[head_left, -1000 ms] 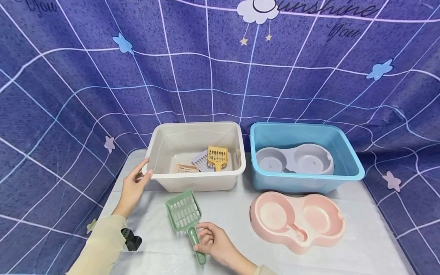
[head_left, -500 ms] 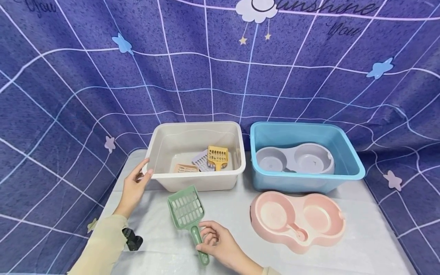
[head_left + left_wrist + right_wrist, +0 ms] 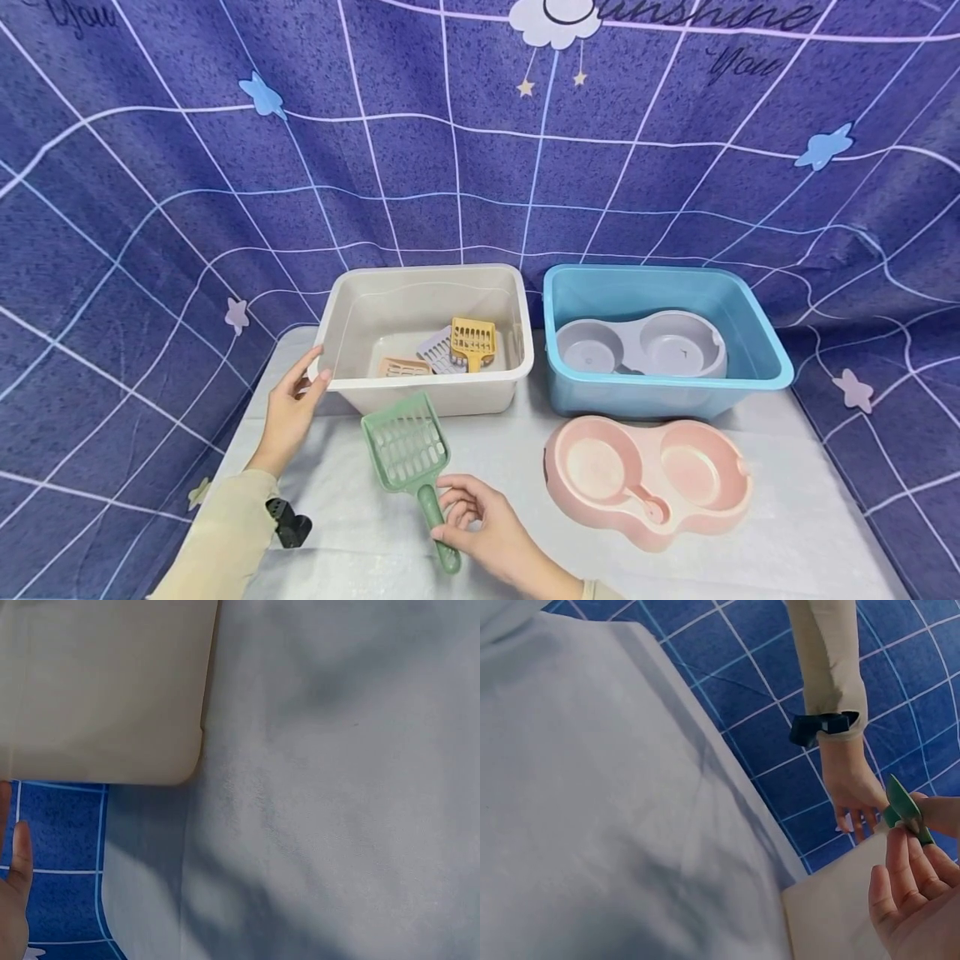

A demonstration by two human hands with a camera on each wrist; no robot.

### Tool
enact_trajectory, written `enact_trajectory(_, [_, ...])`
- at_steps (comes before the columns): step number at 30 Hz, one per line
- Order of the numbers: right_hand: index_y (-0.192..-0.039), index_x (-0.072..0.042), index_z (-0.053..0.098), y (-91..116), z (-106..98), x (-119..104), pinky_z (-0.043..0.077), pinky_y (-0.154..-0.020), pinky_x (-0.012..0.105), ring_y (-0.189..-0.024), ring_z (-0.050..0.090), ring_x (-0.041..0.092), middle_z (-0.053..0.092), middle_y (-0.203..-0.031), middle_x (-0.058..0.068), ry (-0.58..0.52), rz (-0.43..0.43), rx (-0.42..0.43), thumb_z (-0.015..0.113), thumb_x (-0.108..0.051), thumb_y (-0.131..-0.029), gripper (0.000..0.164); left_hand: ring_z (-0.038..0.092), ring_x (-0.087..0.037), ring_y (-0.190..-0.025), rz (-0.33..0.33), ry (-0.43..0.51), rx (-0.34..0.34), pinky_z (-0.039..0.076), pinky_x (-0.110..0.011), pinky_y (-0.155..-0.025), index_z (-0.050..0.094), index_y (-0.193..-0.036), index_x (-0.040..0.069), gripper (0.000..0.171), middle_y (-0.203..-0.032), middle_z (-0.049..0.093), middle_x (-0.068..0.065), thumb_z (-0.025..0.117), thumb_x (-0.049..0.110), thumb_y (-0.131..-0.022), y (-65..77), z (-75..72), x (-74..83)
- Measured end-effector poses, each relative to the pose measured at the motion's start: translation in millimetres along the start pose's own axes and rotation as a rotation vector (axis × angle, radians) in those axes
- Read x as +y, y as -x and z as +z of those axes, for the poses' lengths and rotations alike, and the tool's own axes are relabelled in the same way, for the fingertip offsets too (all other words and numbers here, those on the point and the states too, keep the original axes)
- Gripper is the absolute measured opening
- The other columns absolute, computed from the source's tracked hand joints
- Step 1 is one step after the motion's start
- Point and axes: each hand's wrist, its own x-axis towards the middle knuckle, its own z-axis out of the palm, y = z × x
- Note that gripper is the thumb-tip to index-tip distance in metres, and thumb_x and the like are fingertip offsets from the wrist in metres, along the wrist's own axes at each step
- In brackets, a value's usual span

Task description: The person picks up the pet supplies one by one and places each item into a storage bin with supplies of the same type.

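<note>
In the head view my right hand (image 3: 486,527) pinches the handle of a green slotted litter scoop (image 3: 408,442) between thumb and fingers. The scoop's head points up and away, overlapping the front wall of a beige bin (image 3: 442,398) in this view. From the right wrist view, the handle shows end-on as a green sliver (image 3: 904,806) at my fingertips. My left hand (image 3: 288,412) touches the bin's front left corner with fairly straight fingers. The left wrist view shows its thumb (image 3: 22,859) beside the bin's wall (image 3: 112,712). Inside the bin lie a yellow scoop (image 3: 474,340), a lilac scoop (image 3: 438,352) and an orange slotted piece (image 3: 405,367).
Right of the beige bin stands a blue bin (image 3: 667,400) holding a grey double bowl (image 3: 633,342). A pink double bowl (image 3: 652,479) lies in front of it on the white-covered table (image 3: 352,533). A purple-blue grid curtain (image 3: 480,167) surrounds the table's back and sides.
The green scoop's head has risen and tilted up toward the beige bin. My right hand has shifted slightly right with the handle. My left hand stays at the corner.
</note>
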Motion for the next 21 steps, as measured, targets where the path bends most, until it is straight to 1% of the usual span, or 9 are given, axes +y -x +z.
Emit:
enact_trajectory(5, [-0.129, 0.005, 0.056, -1.1, -0.8, -5.7, 0.045, -0.072, 0.014, -0.08, 0.053, 0.004, 0.062, -0.104, 0.007, 0.014, -0.008, 0.021, 0.077, -0.003, -0.083, 0.051, 0.053, -0.001, -0.085, 0.004, 0.001, 0.002, 0.044, -0.009, -0.073, 0.048, -0.146, 0.004, 0.048, -0.131, 0.054, -0.022, 0.059, 0.013, -0.1, 0.3, -0.1, 0.4])
enact_trajectory(15, [-0.127, 0.001, 0.059, -5.8, 0.1, -14.5, 0.047, -0.074, 0.016, -0.082, 0.054, 0.005, 0.063, -0.103, 0.008, 0.083, -0.048, 0.078, 0.078, -0.005, -0.083, 0.049, 0.052, 0.003, -0.08, 0.013, 0.007, 0.005, 0.044, -0.009, -0.072, 0.047, -0.145, 0.001, 0.047, -0.126, 0.055, -0.022, 0.057, 0.01, -0.1, 0.3, 1.0, 1.9])
enact_trajectory(18, [-0.128, 0.0, 0.06, -8.0, 0.4, -16.5, 0.048, -0.074, 0.016, -0.083, 0.055, 0.005, 0.064, -0.103, 0.007, 0.103, -0.057, 0.09, 0.078, -0.005, -0.083, 0.049, 0.053, 0.0, -0.082, 0.012, 0.008, 0.006, 0.044, -0.009, -0.073, 0.048, -0.145, 0.002, 0.047, -0.128, 0.054, -0.021, 0.057, 0.01, -0.1, -1.7, 1.0, -3.9])
enact_trajectory(21, [-0.128, -0.001, 0.06, -10.2, 0.5, -19.3, 0.048, -0.074, 0.017, -0.082, 0.055, 0.005, 0.064, -0.103, 0.007, 0.108, -0.061, 0.092, 0.078, -0.005, -0.083, 0.049, 0.053, -0.003, -0.085, 0.01, -0.001, 0.008, 0.044, -0.009, -0.073, 0.048, -0.146, 0.006, 0.048, -0.131, 0.054, -0.02, 0.058, 0.012, -0.1, -5.3, 0.7, -16.5])
